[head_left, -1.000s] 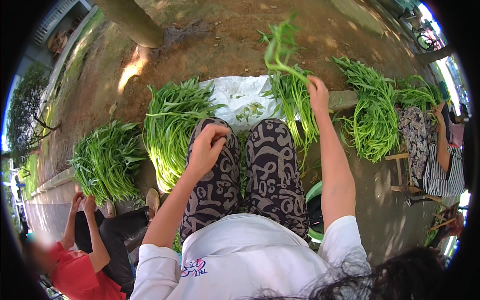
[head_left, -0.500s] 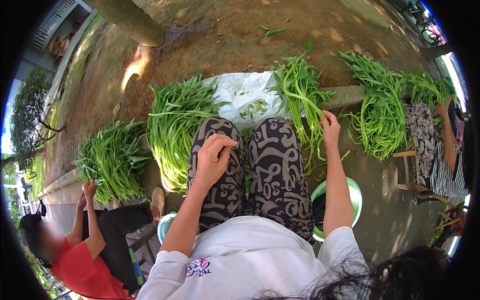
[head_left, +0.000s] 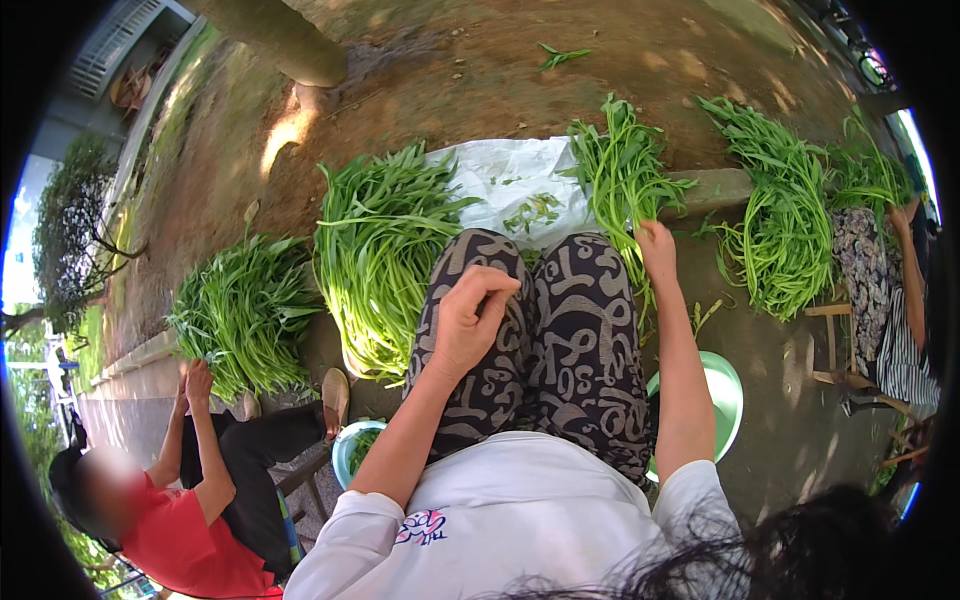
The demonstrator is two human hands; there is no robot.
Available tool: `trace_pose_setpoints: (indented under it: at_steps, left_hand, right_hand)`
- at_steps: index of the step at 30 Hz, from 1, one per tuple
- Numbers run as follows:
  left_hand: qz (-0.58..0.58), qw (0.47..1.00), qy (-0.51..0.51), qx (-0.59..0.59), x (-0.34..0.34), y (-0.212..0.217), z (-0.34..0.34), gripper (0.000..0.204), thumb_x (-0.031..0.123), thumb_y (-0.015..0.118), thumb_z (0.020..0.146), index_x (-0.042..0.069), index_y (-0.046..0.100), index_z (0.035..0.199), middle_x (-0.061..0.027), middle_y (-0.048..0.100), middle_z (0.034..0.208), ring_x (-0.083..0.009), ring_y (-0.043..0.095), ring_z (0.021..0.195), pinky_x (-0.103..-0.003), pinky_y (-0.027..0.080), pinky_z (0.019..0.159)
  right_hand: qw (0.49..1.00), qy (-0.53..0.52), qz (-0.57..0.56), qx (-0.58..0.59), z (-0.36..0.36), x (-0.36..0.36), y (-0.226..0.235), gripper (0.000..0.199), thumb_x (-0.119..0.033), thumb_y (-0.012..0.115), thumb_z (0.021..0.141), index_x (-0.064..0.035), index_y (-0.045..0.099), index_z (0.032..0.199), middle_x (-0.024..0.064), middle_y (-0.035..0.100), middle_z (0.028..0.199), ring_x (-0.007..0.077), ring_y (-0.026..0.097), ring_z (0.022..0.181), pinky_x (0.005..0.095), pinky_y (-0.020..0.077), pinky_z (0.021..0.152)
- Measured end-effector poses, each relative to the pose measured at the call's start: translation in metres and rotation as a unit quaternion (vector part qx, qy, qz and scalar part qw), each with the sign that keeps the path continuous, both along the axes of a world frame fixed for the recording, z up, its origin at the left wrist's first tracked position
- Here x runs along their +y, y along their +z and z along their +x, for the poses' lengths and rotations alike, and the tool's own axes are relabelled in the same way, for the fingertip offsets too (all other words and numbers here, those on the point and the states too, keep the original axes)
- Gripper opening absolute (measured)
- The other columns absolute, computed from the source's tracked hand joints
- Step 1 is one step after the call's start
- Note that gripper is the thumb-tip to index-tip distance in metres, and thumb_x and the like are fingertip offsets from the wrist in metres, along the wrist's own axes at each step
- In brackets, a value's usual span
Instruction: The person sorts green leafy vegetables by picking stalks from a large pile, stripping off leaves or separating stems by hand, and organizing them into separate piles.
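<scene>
My left hand [head_left: 472,318] is held above my left thigh, its fingers curled and thumb pressed against them; whatever may be in it is too small to make out. On the right, my right hand [head_left: 656,250] has its fingers closed at the stems of a small bunch of water spinach [head_left: 620,165], just beyond my right knee. A larger heap of water spinach [head_left: 375,250] lies to the left of my knees, stems toward me. Between the two lies a white plastic sheet [head_left: 500,165] with loose leaves on it.
A green basin [head_left: 722,400] stands by my right hip, a light blue bucket [head_left: 345,455] by my left. At left, a person in red [head_left: 190,535] sits by another heap of greens [head_left: 245,320]. More greens [head_left: 785,220] lie right, near another seated person [head_left: 905,340]. A tree trunk [head_left: 280,45] rises ahead.
The view has shifted, moving the scene rightward. My right hand has come closer to the small bunch's stems. My left hand stays over the left thigh, fingers still curled.
</scene>
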State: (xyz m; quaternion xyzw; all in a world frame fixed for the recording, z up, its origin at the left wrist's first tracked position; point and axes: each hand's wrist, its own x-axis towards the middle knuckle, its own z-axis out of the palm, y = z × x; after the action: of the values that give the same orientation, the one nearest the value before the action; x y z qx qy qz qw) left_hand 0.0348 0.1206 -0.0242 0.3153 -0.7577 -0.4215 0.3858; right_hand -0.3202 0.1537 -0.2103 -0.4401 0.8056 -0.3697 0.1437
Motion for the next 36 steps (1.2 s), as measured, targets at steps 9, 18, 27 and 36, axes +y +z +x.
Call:
trace_pose_setpoints:
  at_steps: [9,18,27,36]
  left_hand:
    - [0.192,0.904,0.325,0.198,-0.055,-0.087,0.123,0.016,0.006,0.056,0.09,0.001,0.058,0.105,-0.0058,0.062,0.093,-0.0128,0.061,0.082,-0.025,0.052,0.074]
    - [-0.109,0.905,0.319,-0.261,-0.162,-0.127,0.216,0.02,0.004,0.052,0.086,0.005,0.061,0.104,-0.0127,0.062,0.1,-0.0328,0.059,0.09,-0.039,0.047,0.077]
    - [-0.162,0.818,0.28,-0.475,-0.206,-0.136,0.187,0.034,0.0,0.048,0.083,0.013,0.058,0.113,-0.0063,0.058,0.115,-0.0304,0.049,0.112,-0.045,0.04,0.089]
    - [-0.213,0.773,0.286,-0.524,-0.218,-0.141,0.184,0.028,0.003,0.054,0.081,0.015,0.057,0.106,-0.0033,0.057,0.107,-0.0255,0.049,0.109,-0.047,0.034,0.092]
  right_hand:
    - [0.924,0.258,-0.039,-0.279,0.163,-0.069,0.167,0.023,-0.014,0.055,0.089,-0.0037,0.06,0.11,0.0057,0.065,0.103,0.016,0.061,0.094,0.029,0.047,0.085]
    - [0.948,0.311,-0.023,-0.057,0.196,-0.067,0.131,0.02,-0.012,0.046,0.091,0.0,0.057,0.102,0.0178,0.062,0.099,0.0353,0.059,0.091,0.0402,0.0472,0.079]
    - [0.959,0.28,0.004,-0.041,0.198,-0.063,0.13,0.02,-0.013,0.044,0.091,-0.0007,0.057,0.103,0.017,0.062,0.102,0.0355,0.059,0.092,0.0418,0.0471,0.079]
    - [0.963,0.268,-0.002,-0.031,0.198,-0.061,0.134,0.02,-0.01,0.044,0.091,-0.001,0.056,0.104,0.0165,0.062,0.102,0.0353,0.059,0.092,0.042,0.0469,0.08]
